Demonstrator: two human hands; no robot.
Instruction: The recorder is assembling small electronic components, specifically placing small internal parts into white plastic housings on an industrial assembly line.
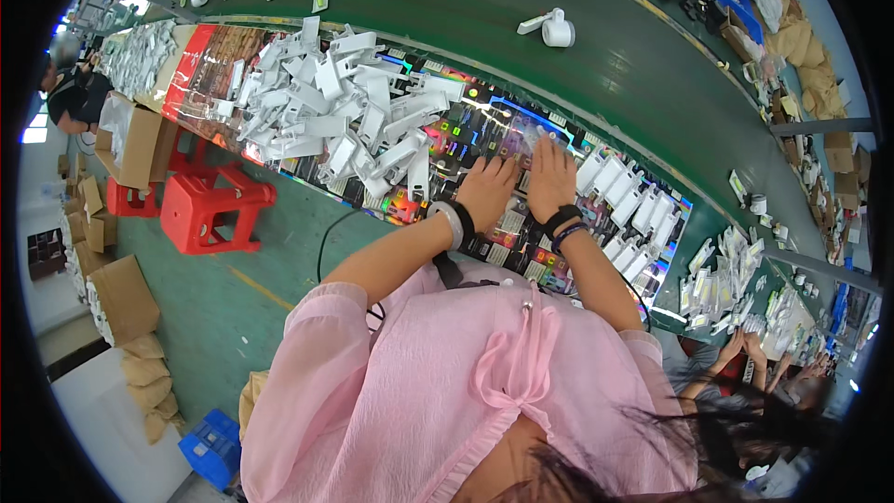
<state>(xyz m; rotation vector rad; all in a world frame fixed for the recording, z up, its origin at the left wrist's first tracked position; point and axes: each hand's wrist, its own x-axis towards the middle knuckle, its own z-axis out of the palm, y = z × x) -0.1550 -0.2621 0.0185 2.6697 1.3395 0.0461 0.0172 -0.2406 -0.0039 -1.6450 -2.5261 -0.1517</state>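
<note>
My left hand reaches over the table, its back up and its fingers stretched forward and slightly apart. Just to its right, my right hand lies with straight fingers pointing away from me. A small clear piece shows by the right fingertips; its kind is too small to tell. Beneath both hands is a surface of shiny, colourful printed sheets. A large heap of white plastic housings spreads to the left of my left hand. Rows of similar white housings lie to the right of my right hand.
A green conveyor belt runs beyond the table, carrying a round white fitting and several others. Red stools and an open cardboard box stand at left. Bagged white parts lie at right, near another person's hands.
</note>
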